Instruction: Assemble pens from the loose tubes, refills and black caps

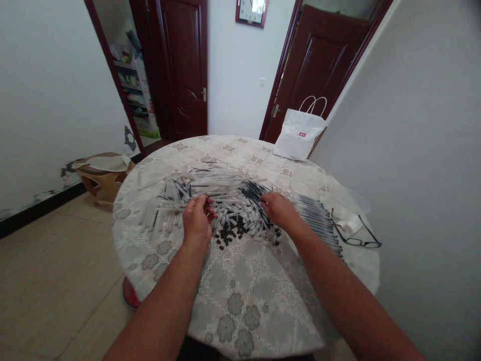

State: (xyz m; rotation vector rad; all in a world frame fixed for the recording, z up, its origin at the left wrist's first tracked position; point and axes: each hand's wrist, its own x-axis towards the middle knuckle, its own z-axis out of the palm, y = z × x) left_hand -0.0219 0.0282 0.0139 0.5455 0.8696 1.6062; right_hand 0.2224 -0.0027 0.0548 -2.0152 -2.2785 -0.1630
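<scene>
Nearest you, the tabletop [240, 286] shows its flowered, pale cloth, with your two forearms reaching over it. A red object [130, 295] shows under its left edge. Just past the cloth's near stretch lie small black pieces [226, 235], loosely scattered, with short whitish pieces [230, 214] heaped behind and among them.

Your left grip [209, 206] is at the left side of that heap, fingers curled in toward the thumb; you can't tell from this view whether anything is between them. Your right grip [262, 200] has thumb and fingers drawn together at the bundle of thin dark rods [252, 191], right of the heap's middle; whether it has one pinched is too small to tell.

To the right of your right grip, slim grey sticks [317, 216] lie side by side in a row, with black-framed glasses [363, 243] beyond their right side. Farther back, long pale tubes [216, 180] lie in a broad pile. A white paper bag [298, 133] stands at the far right edge. Behind everything are two dark red doors [184, 65] and a wall clock [251, 11].
</scene>
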